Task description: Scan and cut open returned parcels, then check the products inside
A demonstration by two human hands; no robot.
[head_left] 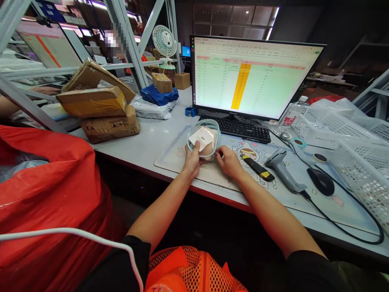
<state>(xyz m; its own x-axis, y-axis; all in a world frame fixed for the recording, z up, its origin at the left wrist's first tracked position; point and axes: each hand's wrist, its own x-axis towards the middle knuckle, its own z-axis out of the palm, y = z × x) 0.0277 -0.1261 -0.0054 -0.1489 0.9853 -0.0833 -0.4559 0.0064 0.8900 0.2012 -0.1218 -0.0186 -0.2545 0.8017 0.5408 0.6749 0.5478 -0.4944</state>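
A clear container point(218, 140) is up in the left hand point(192, 159), over the mat's point(169, 159) left end!
The left hand grips it, thumb over a white card point(203, 137); the right hand point(228, 161) has fingers curled by the container's right side, though whether they're gripping it I can't tell, and a black-and-yellow cutter point(258, 167) lies towards the mat's near edge.

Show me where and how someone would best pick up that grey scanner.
The scanner is probably best gripped round its slim handle, from the near right: that part slants this way, the wider head lies farther off, and the cable leaves the handle's near end.
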